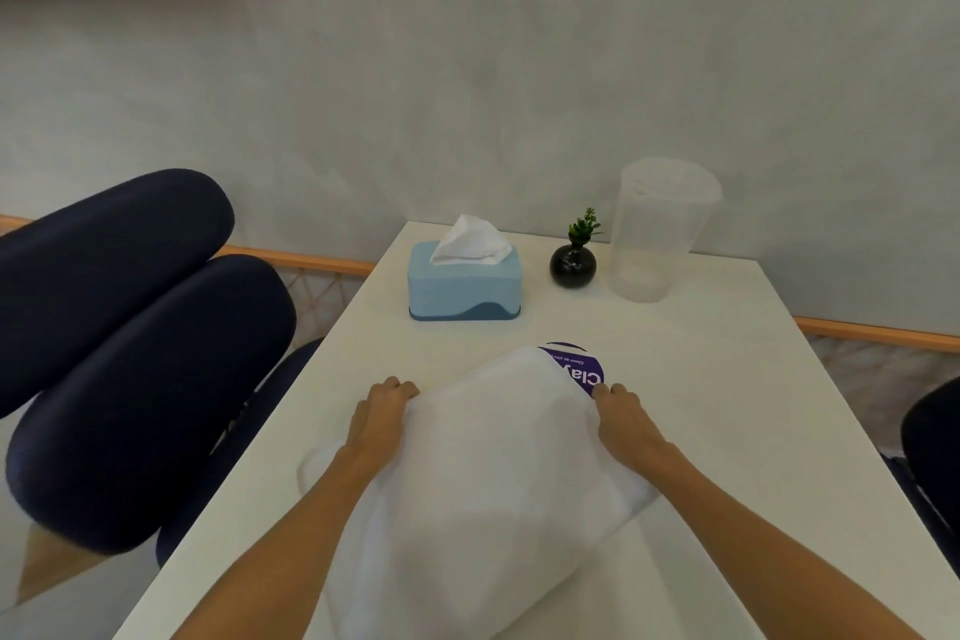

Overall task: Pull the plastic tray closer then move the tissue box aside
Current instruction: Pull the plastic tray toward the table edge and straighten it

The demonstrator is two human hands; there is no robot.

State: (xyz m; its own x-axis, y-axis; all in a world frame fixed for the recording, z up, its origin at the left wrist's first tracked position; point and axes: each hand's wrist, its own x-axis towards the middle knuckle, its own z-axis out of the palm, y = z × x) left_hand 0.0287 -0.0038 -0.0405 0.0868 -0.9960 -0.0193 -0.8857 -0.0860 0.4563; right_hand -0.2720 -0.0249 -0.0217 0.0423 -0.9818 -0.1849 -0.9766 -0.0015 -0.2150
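Head view: white table [701, 379], seen from above and behind both forearms.
Step in hand: pulling the plastic tray [483, 457] closer; judged near done, tray already at the near end of the table.
Tray: white, translucent, angled, far corner over a purple round sticker [582, 369].
Left hand [382, 418]: fingers curled over the tray's left far edge, gripping.
Right hand [621, 418]: fingers curled on the right far edge, gripping.
Arms: both extended forward, wrists low.
Tissue box [464, 283]: blue, untouched, far end, beside a black vase [572, 265] and clear pitcher [657, 234].
Next: release tray, reach past it, shift box sideways clear of the vase.
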